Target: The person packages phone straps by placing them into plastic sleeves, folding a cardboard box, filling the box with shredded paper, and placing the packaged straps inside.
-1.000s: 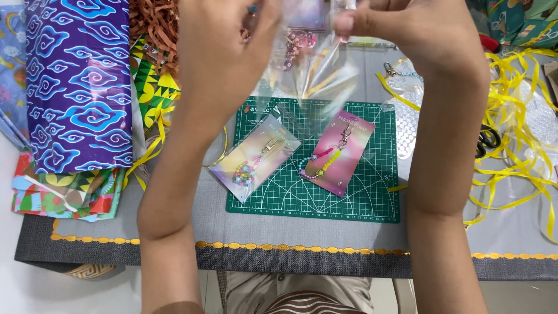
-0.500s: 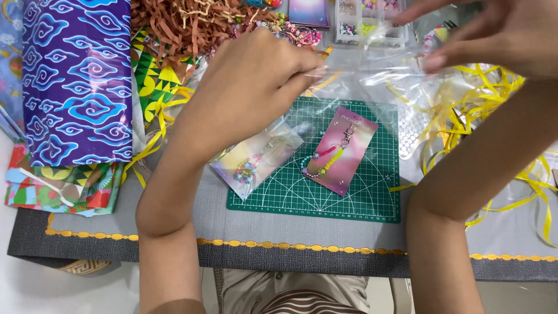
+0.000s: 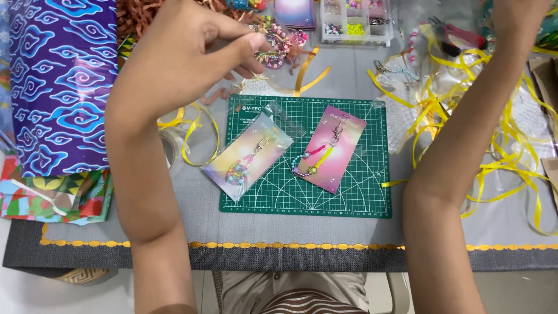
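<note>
A: Left hand (image 3: 174, 58)?
B: Raised over the surface's (image 3: 290, 232) far left part, fingers curled, thumb pinched to fingertips; whether anything sits in the pinch, cannot tell.
A: Right hand (image 3: 517, 17)?
B: At the far right edge, mostly cropped; grip not visible. Yellow ribbon (image 3: 500, 116) tangled beneath the forearm.
A: Nearest pieces?
B: Two bead charm cards on the green cutting mat (image 3: 349, 192), mid-surface: pale card (image 3: 247, 156) over the mat's left edge, pink card (image 3: 328, 148) just beside, apart.

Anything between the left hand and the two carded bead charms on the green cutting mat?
Nothing visible. The left hand hangs above the mat's far left corner; the iridescent carded charm in a clear sleeve and the pink carded bead charm lie uncovered on the green cutting mat.
</note>
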